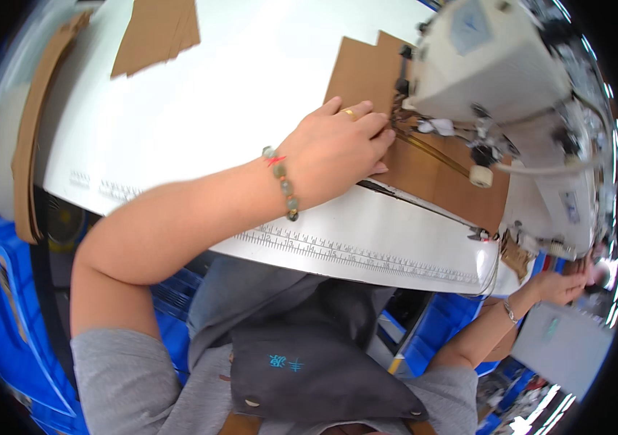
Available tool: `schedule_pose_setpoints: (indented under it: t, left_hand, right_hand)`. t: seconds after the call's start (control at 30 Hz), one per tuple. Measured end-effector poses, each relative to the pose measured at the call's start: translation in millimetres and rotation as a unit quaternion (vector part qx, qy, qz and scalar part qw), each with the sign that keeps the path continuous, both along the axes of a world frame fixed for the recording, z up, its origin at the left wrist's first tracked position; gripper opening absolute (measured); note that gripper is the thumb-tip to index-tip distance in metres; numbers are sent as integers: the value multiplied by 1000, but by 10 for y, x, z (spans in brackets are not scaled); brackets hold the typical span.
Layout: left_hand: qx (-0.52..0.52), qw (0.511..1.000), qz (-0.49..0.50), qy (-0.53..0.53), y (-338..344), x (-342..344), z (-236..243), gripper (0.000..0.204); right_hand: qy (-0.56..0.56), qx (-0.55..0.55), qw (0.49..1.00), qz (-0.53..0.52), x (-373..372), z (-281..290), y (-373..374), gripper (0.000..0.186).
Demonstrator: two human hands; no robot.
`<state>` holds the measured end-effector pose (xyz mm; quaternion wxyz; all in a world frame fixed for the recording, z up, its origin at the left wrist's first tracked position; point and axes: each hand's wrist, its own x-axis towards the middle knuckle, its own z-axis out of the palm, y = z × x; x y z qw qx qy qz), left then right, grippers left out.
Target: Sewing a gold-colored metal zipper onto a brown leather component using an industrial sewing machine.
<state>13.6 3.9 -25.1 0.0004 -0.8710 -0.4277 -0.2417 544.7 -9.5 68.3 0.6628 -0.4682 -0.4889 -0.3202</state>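
Note:
My left hand (338, 148) lies palm down on a brown, leather-like panel (356, 69), fingers stretched and fairly close together, just left of the needle area. The panel runs under the white sewing machine (486, 69), whose head hides part of it. A brass-coloured guide strip (436, 154) crosses the panel to the right of my fingers. Far to the right, my right hand (566, 285) reaches the machine's right end. Its fingers look closed around something there, small and blurred in this view.
Several brown cut pieces (155, 36) lie on the white table (251, 80). A ruler scale (352, 255) runs along its front edge. A curved brown strip (30, 145) stands at the left, above a blue crate (4, 290). Another blue bin (436, 330) sits below the table.

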Motion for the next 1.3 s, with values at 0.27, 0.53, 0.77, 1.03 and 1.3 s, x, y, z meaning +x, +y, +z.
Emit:
schedule_pose_setpoints:
  t: [0.27, 0.53, 0.77, 1.03, 1.3]
  left_hand:
    - [-21, 999, -24, -36, 22, -54, 145, 39]
    - [-16, 999, -38, -20, 13, 4, 178, 37]
    - [-7, 999, -32, 8, 10, 44, 240, 37]
    - [-53, 998, -17, -7, -23, 70, 244, 39]
    - [-15, 1000, -18, 5, -21, 65, 223, 38]
  right_hand:
    - [-397, -373, 788, 286, -2617, -518, 132, 16]
    - [-392, -365, 795, 286, -2937, -729, 286, 9]
    - [-410, -370, 789, 269, -2940, -788, 371, 8]
    - [-395, -351, 804, 272, -2917, -915, 362, 15]
    - [-402, -332, 809, 272, -2937, -867, 339, 21]
